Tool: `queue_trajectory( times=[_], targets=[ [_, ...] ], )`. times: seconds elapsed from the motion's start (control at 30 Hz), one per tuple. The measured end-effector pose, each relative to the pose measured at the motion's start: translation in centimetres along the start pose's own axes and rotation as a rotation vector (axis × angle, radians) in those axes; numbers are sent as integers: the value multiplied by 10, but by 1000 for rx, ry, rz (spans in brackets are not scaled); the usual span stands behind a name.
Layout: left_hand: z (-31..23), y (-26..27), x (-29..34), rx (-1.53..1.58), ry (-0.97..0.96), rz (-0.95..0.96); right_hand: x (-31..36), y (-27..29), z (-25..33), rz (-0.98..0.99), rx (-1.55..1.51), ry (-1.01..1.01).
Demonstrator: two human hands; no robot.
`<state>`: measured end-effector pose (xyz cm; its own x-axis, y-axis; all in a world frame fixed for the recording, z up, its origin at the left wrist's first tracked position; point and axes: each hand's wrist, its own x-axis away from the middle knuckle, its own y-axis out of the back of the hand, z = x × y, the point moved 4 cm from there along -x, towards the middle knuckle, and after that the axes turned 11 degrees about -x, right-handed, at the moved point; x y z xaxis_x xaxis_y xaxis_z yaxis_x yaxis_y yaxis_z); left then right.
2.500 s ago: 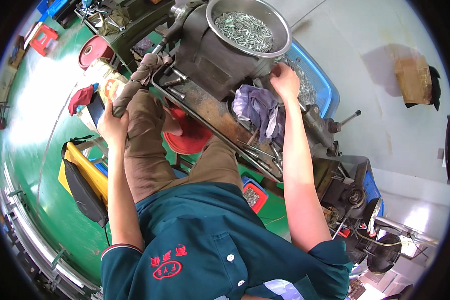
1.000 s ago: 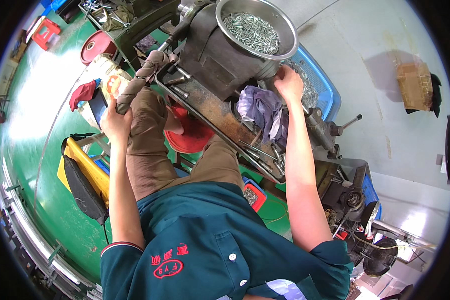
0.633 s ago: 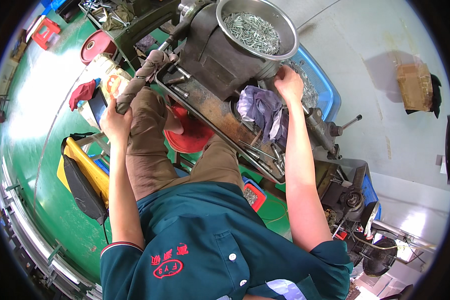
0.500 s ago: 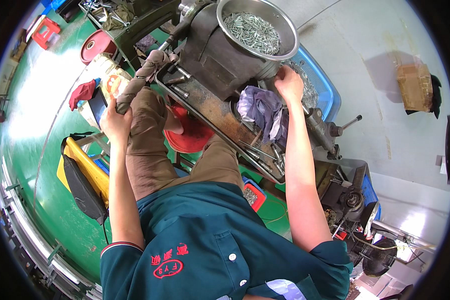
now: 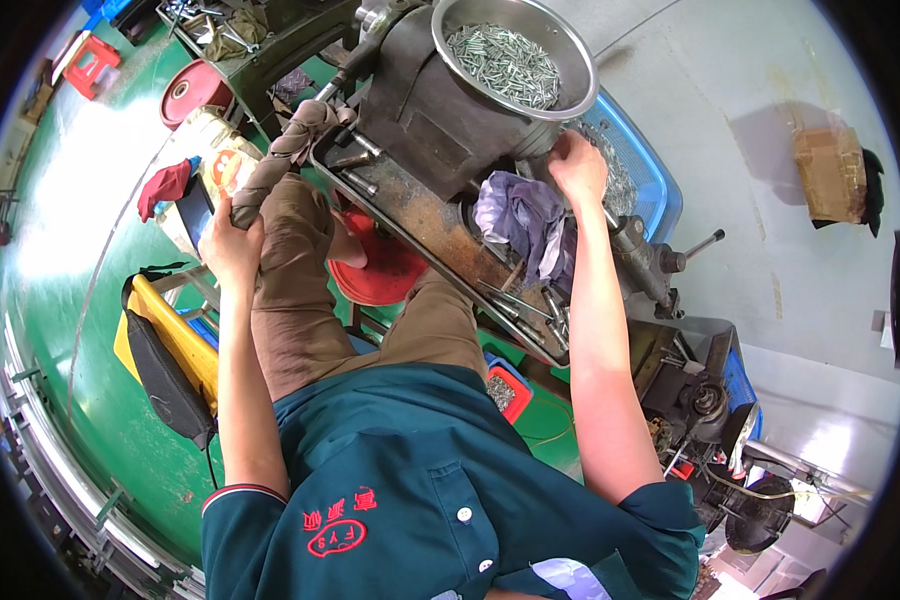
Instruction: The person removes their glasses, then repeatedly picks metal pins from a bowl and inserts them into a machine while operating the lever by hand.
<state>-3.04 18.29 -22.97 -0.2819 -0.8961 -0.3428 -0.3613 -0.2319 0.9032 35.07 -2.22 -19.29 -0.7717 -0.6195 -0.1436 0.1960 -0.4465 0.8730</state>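
My left hand (image 5: pixel 232 247) is wrapped round the lower end of a long machine lever (image 5: pixel 278 165) bound in brown cloth strips. The lever rises to a dark metal machine (image 5: pixel 435 110), like a small lathe. At the machine's right end my right hand (image 5: pixel 578 170) has its fingers pinched together beside the spindle; whatever lies between them is hidden. A steel bowl (image 5: pixel 582 105) on top of the machine holds many small metal pins (image 5: pixel 505 65). Just below my right hand, a purple-grey rag (image 5: pixel 525 225) drapes over the machine bed.
Behind my right hand stands a blue plastic basket (image 5: pixel 660 190) of small metal parts. Loose tools (image 5: pixel 520 315) lie in the machine's tray. A handled tailstock (image 5: pixel 660 260) projects to the right. Below are a red stool (image 5: pixel 375 275) and a yellow chair (image 5: pixel 170 350).
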Motion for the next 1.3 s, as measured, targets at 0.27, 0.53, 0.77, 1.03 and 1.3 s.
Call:
queue_trajectory(
  times=[0.27,0.53,0.77,1.03,1.3],
  targets=[
    [-3,3,0,-2,12,13,1,1,1,8,19,-7],
    [-5,5,0,-5,6,-5,1,1,2,2,22,5],
    [-5,5,0,-14,4,0,1,0,1,-3,26,8],
    [-3,4,0,-15,5,-4,1,-1,0,-27,40,27],
    [-3,3,0,-13,2,0,2,0,2,-31,35,25]
  ],
)
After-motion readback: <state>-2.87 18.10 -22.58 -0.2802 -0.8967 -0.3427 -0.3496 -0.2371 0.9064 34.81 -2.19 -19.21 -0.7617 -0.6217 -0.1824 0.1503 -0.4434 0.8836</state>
